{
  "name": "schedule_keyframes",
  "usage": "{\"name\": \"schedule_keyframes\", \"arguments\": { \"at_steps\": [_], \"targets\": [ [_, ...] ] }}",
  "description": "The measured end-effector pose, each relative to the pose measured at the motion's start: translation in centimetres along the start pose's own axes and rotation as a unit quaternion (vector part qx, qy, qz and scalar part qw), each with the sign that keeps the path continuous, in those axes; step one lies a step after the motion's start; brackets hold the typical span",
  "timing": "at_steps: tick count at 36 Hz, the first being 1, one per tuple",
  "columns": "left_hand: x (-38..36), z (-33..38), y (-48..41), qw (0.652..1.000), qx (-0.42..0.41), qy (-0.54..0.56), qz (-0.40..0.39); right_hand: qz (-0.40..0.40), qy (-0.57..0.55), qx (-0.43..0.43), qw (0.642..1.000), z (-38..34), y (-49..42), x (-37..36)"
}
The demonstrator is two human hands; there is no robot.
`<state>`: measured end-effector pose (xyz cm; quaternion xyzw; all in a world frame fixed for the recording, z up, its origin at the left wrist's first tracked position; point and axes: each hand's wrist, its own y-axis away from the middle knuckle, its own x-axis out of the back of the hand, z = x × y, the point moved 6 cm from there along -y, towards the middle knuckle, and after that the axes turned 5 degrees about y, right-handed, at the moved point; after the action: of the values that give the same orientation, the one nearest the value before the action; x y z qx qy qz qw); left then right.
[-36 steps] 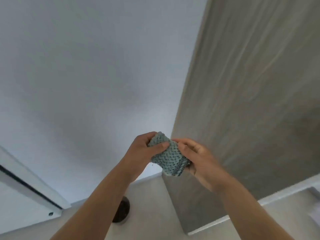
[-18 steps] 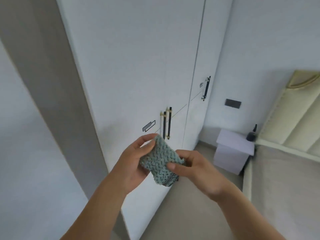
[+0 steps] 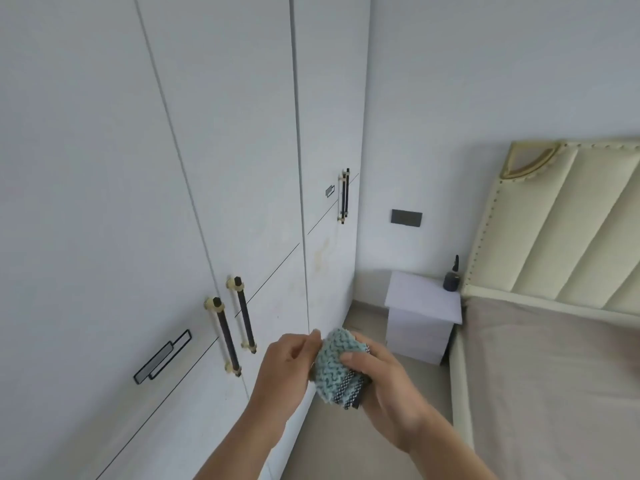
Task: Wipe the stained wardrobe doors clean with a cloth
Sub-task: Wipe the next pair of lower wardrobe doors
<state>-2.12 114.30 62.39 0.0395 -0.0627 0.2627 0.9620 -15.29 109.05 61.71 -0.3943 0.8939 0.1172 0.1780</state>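
Low in the view, at about six o'clock, both hands hold a folded teal knitted cloth (image 3: 337, 367) in the air in front of the wardrobe doors (image 3: 242, 168), not touching them. The left hand (image 3: 287, 362) is at the cloth's nine o'clock side, its fingers (image 3: 313, 336) curled and pinching the upper left edge. The right hand (image 3: 384, 379) is at the three o'clock side, with its thumb pressed on the front of the cloth and its fingers wrapped behind it, clamped on the fold. A dark checked edge of the cloth shows at its five o'clock corner.

The white doors fill the view from nine o'clock round to twelve. Yellowish stains (image 3: 320, 258) mark the rightmost door, at about twelve o'clock from the cloth and well apart from it. Two dark bar handles (image 3: 227, 337) with pale ends stand side by side at the cloth's ten o'clock, and another pair (image 3: 344, 195) sits higher on the rightmost door.

At two o'clock from the hands a low white surface (image 3: 420, 306) stands in the corner with a small dark bottle (image 3: 452, 278) on its far right edge. A dark wall plate (image 3: 406, 216) is above it. The bed (image 3: 554, 375) lies at three o'clock, with its cream padded headboard (image 3: 571, 220) against the wall. Beige floor (image 3: 329, 438) shows under the hands.
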Motion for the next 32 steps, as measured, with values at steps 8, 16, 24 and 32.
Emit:
{"name": "schedule_keyframes", "arguments": {
  "at_steps": [8, 16, 24, 32],
  "targets": [
    [-8.7, 5.1, -11.8, 0.974, -0.115, -0.068, -0.183, 0.051, 0.069, 0.017, 0.996, -6.3, -8.1, 11.4],
    [-16.9, 3.7, -23.0, 0.974, -0.058, -0.077, -0.207, 0.052, 0.115, -0.019, 0.992, -9.4, -17.4, 21.8],
    [-20.4, 4.3, -32.8, 0.996, 0.007, -0.002, -0.092, -0.066, 0.192, -0.003, 0.979, -13.1, -26.3, 27.3],
    [-20.1, 1.2, -42.0, 0.997, 0.037, 0.059, -0.015, -0.154, 0.234, -0.061, 0.958, -13.8, -37.2, 32.2]
  ]
}}
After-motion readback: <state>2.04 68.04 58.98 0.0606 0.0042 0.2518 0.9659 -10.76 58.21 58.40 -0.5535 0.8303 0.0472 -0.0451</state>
